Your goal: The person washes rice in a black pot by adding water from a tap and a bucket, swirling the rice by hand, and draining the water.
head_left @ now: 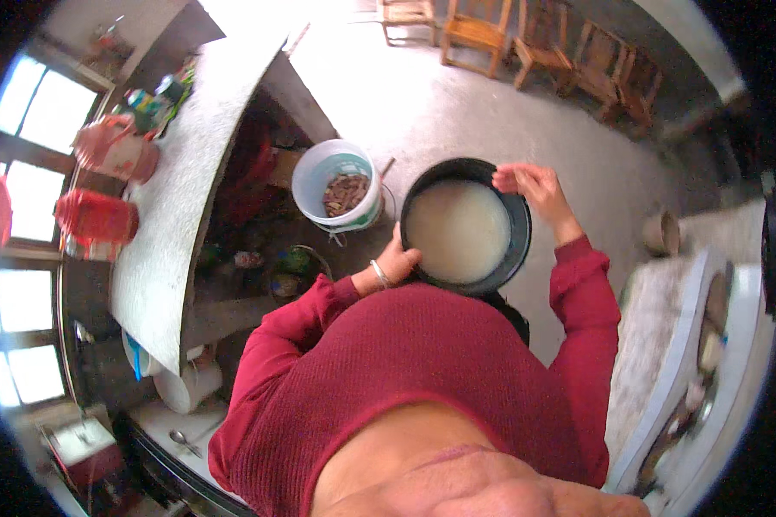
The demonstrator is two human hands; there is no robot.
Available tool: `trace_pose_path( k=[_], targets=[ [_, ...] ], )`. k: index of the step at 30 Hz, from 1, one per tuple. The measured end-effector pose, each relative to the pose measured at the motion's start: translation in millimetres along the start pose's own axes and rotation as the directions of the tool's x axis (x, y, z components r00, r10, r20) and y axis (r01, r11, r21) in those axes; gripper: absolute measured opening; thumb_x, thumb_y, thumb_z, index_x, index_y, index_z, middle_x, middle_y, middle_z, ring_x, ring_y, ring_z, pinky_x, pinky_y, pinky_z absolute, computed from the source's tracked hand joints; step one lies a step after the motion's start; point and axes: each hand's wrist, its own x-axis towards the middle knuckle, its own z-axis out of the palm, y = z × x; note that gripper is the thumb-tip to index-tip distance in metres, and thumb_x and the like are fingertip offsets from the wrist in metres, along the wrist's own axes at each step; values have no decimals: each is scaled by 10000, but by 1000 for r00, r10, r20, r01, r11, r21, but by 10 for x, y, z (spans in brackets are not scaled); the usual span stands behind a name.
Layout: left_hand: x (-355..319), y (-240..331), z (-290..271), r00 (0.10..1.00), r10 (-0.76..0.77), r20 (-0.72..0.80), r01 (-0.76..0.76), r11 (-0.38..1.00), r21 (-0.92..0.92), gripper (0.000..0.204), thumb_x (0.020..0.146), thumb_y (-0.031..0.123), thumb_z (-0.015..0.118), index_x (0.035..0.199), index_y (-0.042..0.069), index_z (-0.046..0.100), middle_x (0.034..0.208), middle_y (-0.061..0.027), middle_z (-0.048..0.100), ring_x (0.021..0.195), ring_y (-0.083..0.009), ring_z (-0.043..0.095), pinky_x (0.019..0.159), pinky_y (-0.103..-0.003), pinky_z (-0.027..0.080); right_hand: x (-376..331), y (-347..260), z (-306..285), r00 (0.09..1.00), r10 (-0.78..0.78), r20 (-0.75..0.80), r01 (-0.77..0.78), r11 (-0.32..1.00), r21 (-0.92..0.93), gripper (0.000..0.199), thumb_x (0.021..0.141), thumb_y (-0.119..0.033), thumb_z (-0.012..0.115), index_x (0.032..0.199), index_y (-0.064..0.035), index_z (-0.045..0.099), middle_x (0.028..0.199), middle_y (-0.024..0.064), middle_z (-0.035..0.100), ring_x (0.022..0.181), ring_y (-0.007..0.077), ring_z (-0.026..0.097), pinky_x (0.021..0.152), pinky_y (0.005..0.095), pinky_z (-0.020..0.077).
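Observation:
A round black basin [519, 234] of cloudy, pale liquid [457, 228] is in front of my body. My left hand [397, 263] grips its left rim, the thumb on the edge and the other fingers partly hidden down the outer side. Over the far right rim is my right hand [533, 191], its fingers stretched out with nothing in them; I cannot tell whether it touches the rim. Left of the basin, a white bucket [306, 177] contains several brownish-red pieces [347, 194] too small to make out.
A long pale counter [177, 181] runs along the left, bearing a red thermos-like jug [99, 217] and a pink one [116, 151]. Wooden chairs [474, 33] line the far wall. At right stands a pale ledge [664, 319]; a small brownish pot [661, 233] is beyond it.

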Motion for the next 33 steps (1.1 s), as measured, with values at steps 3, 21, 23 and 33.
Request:
trace_pose_path(
  k=[3, 21, 23, 33],
  targets=[
    [31, 191, 176, 994, -49, -98, 44, 998, -51, 655, 718, -14, 506, 1303, 30, 212, 1114, -127, 459, 944, -201, 473, 745, -299, 443, -24, 124, 10, 984, -14, 178, 32, 995, -100, 254, 911, -180, 466, 994, 13, 608, 898, 85, 637, 883, 168, 597, 835, 318, 474],
    [158, 50, 516, 906, -48, -421, 90, 993, 81, 628, 696, 125, 539, 1241, -5, 255, 1102, -192, 426, 928, -270, 506, 732, -337, 463, 764, 558, 634, 504, 347, 791, 803, 147, -577, 500, 780, -330, 546, 1254, -191, 463, 1346, 130, 352, 1221, 367, 325, 940, 569, 320],
    [174, -27, 523, 882, -57, -468, 122, 986, 110, 660, 697, 148, 545, 1255, -11, 232, 1118, -209, 422, 898, -276, 519, 721, -346, 469, 771, 684, 460, 558, 375, 740, 726, 210, -654, 520, 781, -342, 547, 1269, -198, 445, 1336, 142, 365, 1196, 376, 359, 952, 531, 334],
    [295, -475, 316, 845, -164, -509, 297, 935, 192, 984, 671, 243, 599, 1337, -76, -51, 996, -260, 570, 885, -311, 589, 728, -344, 476, 344, 682, 429, 269, 685, 677, 567, 456, -686, 688, 780, -408, 544, 1255, 57, 368, 1112, 320, 504, 1057, 391, 509, 891, 411, 409]
  ],
)
